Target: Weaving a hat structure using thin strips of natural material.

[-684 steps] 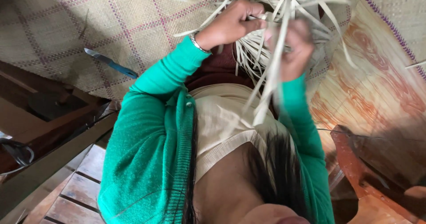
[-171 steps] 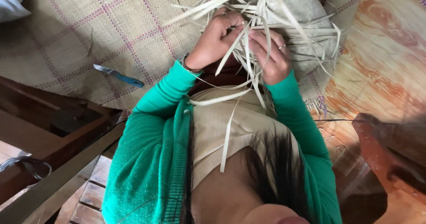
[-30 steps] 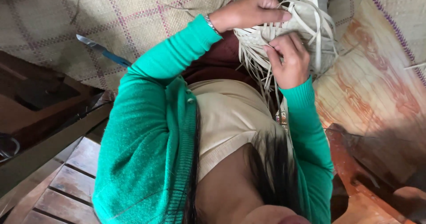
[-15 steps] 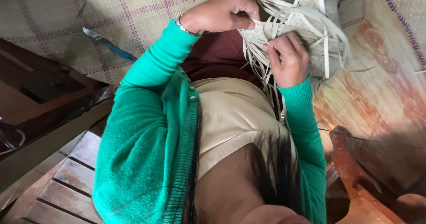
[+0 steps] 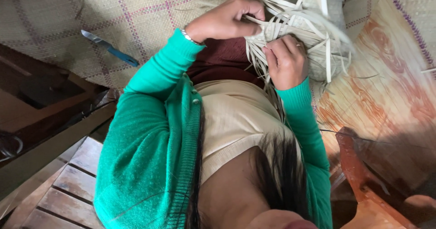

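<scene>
Only the head cam here, looking straight down. Up around 1 o'clock there's a half-woven basket of pale flat strips [image 5: 299, 24] sitting on the woven floor mat [image 5: 68, 34], with loose strip ends sticking out in every direction. The left hand [image 5: 229, 18] is curled over the near edge of the weave, fingers pinching one of the strips. The right hand [image 5: 286, 61], just beside it toward 3 o'clock, is closed with its knuckles up, gripping a bunch of strips against the basket's side. Both arms are in green cardigan sleeves [image 5: 154, 133], and there's a thin bracelet [image 5: 187, 36] on the left wrist. Out at 10 o'clock a knife with a blue handle [image 5: 110, 49] lies on the mat, well apart from the hands. At 3 o'clock there's a patterned orange floor covering [image 5: 386, 83], and at 8 o'clock some wooden slats [image 5: 68, 183].
</scene>
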